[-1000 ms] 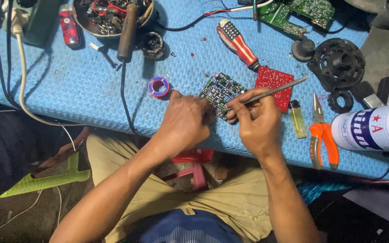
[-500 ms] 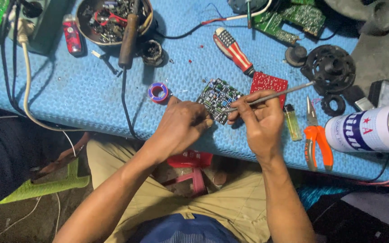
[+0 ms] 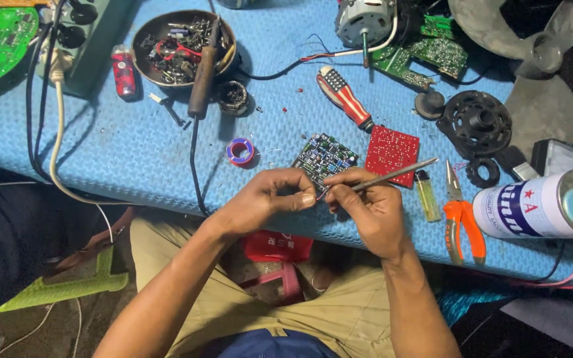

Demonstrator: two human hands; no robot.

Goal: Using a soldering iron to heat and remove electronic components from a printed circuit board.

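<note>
Green circuit board (image 3: 323,158) on blue mat (image 3: 134,159), near edge. Left hand (image 3: 270,197) pinched shut on its corner. Right hand (image 3: 369,211) closed around tweezers (image 3: 396,174), tips at board.

Textured matt blue foam mat (image 3: 134,152), slim shiny metal tweezers (image 3: 399,172), glossy tin can (image 3: 538,205), orange plastic-handled pliers (image 3: 462,222).

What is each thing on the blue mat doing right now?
Left hand: pinching the edge of the circuit board.
Right hand: holding tweezers.
Tweezers: tip at the board's edge.
Circuit board: lying flat.
Soldering iron: resting on the bowl.
Bowl: full of small parts.
Pliers: lying closed.
</note>
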